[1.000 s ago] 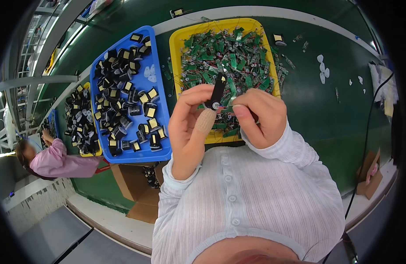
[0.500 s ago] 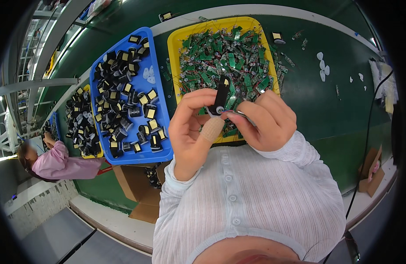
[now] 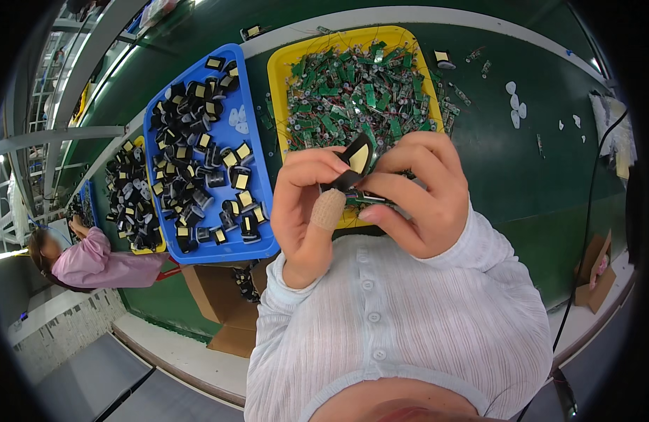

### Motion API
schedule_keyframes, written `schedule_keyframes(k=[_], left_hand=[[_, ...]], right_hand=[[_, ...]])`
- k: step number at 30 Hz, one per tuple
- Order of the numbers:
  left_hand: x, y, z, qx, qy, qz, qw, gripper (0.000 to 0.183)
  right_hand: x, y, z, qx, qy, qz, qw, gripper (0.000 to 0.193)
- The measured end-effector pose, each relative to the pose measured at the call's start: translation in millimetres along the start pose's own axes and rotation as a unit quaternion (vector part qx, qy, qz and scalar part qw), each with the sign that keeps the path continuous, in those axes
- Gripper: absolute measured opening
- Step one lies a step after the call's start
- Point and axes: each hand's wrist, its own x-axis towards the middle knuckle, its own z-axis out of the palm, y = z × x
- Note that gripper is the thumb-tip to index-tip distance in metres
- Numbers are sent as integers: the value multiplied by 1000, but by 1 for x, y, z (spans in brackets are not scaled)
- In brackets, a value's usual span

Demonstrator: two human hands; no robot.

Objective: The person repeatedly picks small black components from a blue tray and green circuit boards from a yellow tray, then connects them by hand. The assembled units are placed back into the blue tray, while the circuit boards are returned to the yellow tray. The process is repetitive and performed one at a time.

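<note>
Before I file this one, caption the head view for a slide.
Left hand holding a black part, right hand beside it, by a yellow tray of green circuit boards.

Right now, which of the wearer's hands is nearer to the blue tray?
Left. The left hand is just right of the blue tray, close to its right rim; the right hand is farther right, with the left hand between it and the tray.
</note>
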Motion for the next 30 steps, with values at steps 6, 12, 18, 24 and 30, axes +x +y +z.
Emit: schedule_keyframes(k=[6, 12, 18, 24, 30], left_hand=[[-3, -2, 0, 18, 22, -34, 999, 18], [-3, -2, -3, 63, 2, 12, 998, 16], [-3, 5, -7, 55, -17, -20, 998, 28], [-4, 6, -8, 92, 16, 53, 994, 54], [-6, 10, -11, 121, 32, 71, 990, 44]], right_hand=[[-3, 3, 2, 163, -91, 103, 977, 16], [-5, 9, 2, 294, -110, 162, 936, 16], [-4, 8, -1, 289, -131, 204, 926, 18], [-5, 3, -10, 347, -152, 269, 886, 20], [-5, -4, -13, 363, -79, 263, 890, 13]])
